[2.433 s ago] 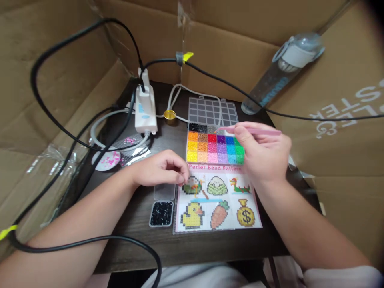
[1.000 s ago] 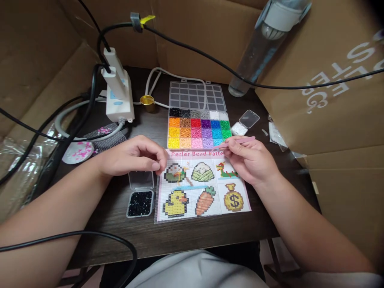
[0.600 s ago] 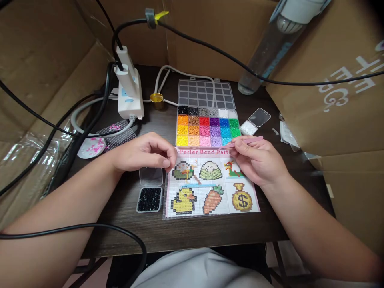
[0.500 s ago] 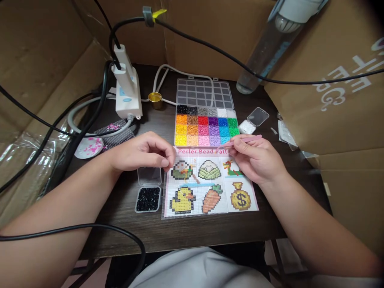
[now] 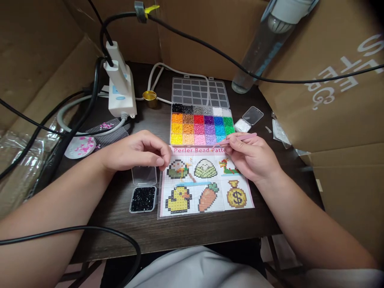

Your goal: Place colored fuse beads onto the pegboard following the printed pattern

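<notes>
Right hand grips pink tweezers between thumb and fingers, tips pointing left over the title at the far edge of the pattern sheet; too small to tell if they pinch a bead. Left hand loosely curled at the sheet's far left; can't tell if it holds anything. Clear pegboard lies over the left part of the sheet, partly filled. Bead case just beyond the sheet, lid open on the far side, colors in separate compartments. Black beads in an open box left of the sheet, white beads in another right of the case. Power strip far left on the desk, bottle far right.
</notes>
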Demonstrator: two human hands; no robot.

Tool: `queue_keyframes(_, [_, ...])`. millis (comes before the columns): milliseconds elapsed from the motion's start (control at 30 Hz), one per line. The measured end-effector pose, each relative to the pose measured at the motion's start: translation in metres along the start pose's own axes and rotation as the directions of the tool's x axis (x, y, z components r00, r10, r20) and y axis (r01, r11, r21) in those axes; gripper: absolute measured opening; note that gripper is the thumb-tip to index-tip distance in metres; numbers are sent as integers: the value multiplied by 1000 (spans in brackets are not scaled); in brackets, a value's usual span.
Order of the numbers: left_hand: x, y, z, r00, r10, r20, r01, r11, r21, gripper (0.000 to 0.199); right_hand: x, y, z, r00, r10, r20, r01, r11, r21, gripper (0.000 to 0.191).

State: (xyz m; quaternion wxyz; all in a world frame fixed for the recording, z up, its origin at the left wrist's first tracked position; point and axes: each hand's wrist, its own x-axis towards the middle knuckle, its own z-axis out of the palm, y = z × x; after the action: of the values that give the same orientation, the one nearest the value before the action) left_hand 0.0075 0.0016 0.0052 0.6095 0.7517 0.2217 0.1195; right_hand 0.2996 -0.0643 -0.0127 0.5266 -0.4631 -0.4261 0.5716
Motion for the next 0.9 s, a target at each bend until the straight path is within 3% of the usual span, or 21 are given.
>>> queue_keyframes(200, [0, 4, 2, 999, -22, -23, 22, 1000, 3, 19, -5, 4, 3, 999, -34, -13, 34, 999, -7, 13])
queue_keyframes(333, [0, 4, 4, 1000, -17, -22, 17, 1000, -3, 20, -17, 7, 12, 988, -153, 17, 153, 961, -231, 7])
queue_keyframes(467, [0, 3, 5, 1000, -15, -22, 15, 1000, -12, 18, -25, 6, 23, 957, -249, 149, 288, 880, -379, 8])
queue_keyframes(733, [0, 0, 5, 1000, -3, -13, 2, 1000, -16, 17, -22, 9, 39, 958, -210, 193, 275, 861, -427, 6])
queue_keyframes(900, [0, 1, 4, 1000, 5, -7, -5, 1000, 10, 17, -18, 11, 30, 972, -211, 105, 236, 876, -420, 6])
